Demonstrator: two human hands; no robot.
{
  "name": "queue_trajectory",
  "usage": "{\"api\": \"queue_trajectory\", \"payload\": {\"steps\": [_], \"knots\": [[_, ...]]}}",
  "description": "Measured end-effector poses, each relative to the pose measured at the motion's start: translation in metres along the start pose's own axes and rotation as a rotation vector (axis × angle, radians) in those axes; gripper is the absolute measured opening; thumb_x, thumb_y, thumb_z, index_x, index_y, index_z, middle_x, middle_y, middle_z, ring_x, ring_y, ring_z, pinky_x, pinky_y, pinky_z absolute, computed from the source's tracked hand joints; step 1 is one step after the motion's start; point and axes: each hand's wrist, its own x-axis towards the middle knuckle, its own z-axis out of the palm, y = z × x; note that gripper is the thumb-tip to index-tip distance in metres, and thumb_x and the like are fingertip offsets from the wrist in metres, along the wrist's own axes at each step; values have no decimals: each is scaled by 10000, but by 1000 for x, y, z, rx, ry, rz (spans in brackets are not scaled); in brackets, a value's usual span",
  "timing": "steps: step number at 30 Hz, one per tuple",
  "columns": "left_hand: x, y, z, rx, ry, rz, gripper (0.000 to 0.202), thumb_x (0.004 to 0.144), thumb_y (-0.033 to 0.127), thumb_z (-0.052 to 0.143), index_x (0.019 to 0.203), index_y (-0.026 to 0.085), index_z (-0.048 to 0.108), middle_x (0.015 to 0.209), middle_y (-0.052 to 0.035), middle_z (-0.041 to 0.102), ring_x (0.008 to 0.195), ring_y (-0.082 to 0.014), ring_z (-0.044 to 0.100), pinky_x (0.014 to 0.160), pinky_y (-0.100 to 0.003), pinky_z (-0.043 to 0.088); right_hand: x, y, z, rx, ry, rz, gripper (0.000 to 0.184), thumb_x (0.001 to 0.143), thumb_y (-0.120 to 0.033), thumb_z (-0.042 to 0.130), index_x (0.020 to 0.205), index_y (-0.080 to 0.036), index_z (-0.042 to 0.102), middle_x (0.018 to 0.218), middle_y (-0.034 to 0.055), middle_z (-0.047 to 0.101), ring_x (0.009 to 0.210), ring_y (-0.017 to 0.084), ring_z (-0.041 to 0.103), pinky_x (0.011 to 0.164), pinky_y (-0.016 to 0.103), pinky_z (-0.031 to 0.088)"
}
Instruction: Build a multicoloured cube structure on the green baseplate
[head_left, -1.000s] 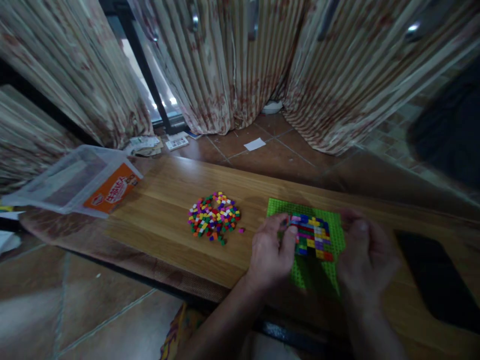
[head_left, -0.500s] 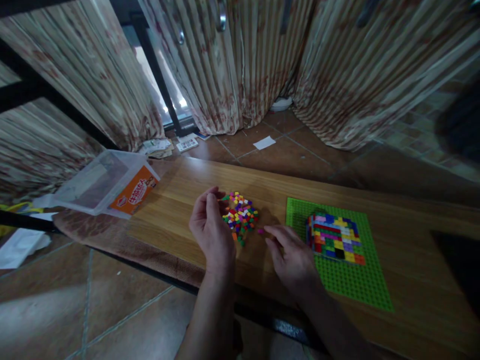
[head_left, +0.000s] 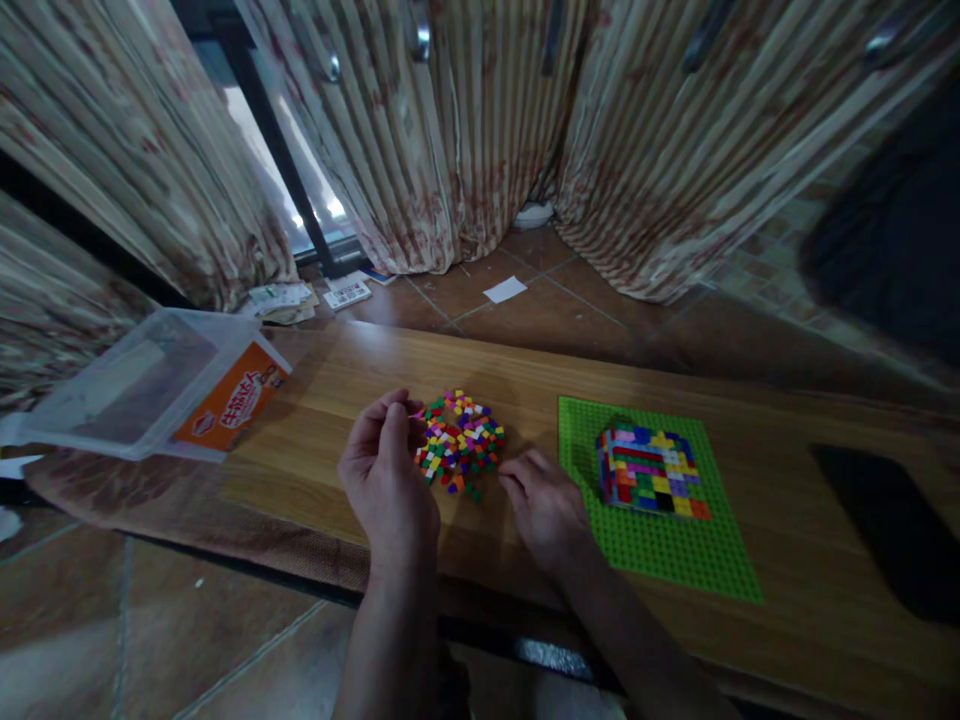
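Observation:
A pile of small multicoloured building bricks point(head_left: 459, 440) lies on the wooden bench. At its left side my left hand point(head_left: 390, 465) is raised with curled fingers and the thumb pressed against them. A pink speck shows by those fingertips; whether it is held or lies behind them is unclear. My right hand point(head_left: 546, 508) rests low at the pile's right edge, thumb and forefinger pinched together on a small brick mostly hidden by the fingers. Right of this hand a green baseplate point(head_left: 675, 560) carries a block-shaped build of coloured bricks point(head_left: 656, 470).
On the bench's left end stands a clear plastic box point(head_left: 150, 400) with an orange label. A black flat object point(head_left: 885, 530) lies at the right. Papers point(head_left: 281, 300) are on the tiled floor before the curtains point(head_left: 465, 130). A dark shape is at the upper right.
The view has shifted, moving the scene leftward. My right hand has moved closer to the pile, and its fingers have closed where the loose pink brick lay. My left hand stays beside the pile.

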Motion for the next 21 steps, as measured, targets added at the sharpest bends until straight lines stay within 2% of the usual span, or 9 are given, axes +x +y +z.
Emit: {"api": "queue_trajectory", "payload": {"steps": [2,5,8,11,13,15,18,21], "knots": [[0,0,1,-4,-7,-20,162,747,275,684,860,160,696,759,10,665,616,-61,550,595,-183,418,0,-7,-11,114,-12,6,162,928,-182,538,837,-221,666,835,29,650,786,168,625,728,280,479],[-3,-1,3,22,-30,-56,178,727,275,700,860,156,698,741,10,665,608,-63,547,585,-179,410,2,-20,-40,287,7,7,150,939,-207,539,891,-227,680,864,19,687,814,150,649,730,256,490],[-7,-3,7,43,-60,-93,188,704,276,725,843,151,704,746,6,669,629,-68,555,592,-175,415,7,-20,-76,372,141,81,122,921,-279,588,907,-241,703,857,4,708,798,147,654,724,261,504],[-13,-4,12,63,-105,-148,208,669,281,750,823,147,711,738,8,664,616,-66,541,582,-172,418,13,7,-112,472,373,244,108,836,-335,684,860,-239,729,808,-5,714,735,143,644,679,265,511],[-17,-5,15,106,-147,-182,213,653,281,757,811,144,712,725,9,659,606,-68,536,573,-175,420,15,37,-130,514,532,365,141,759,-350,747,808,-219,734,765,-2,708,699,137,629,653,262,505],[-22,-8,18,169,-199,-198,209,668,290,749,817,147,712,750,-1,672,627,-80,556,586,-184,435,14,69,-142,566,628,468,207,675,-377,801,769,-205,734,703,-9,682,639,122,587,609,253,481],[-27,-13,22,245,-258,-205,208,708,314,730,846,158,713,827,-19,701,686,-102,598,621,-203,467,11,101,-144,720,649,592,292,569,-424,849,687,-191,716,669,-12,664,604,109,553,585,248,447],[-31,-20,26,274,-288,-208,215,711,331,729,853,171,713,864,-22,712,716,-115,621,636,-213,487,10,110,-137,821,570,615,326,527,-442,868,681,-194,723,670,-18,668,630,110,556,630,255,445]]}}
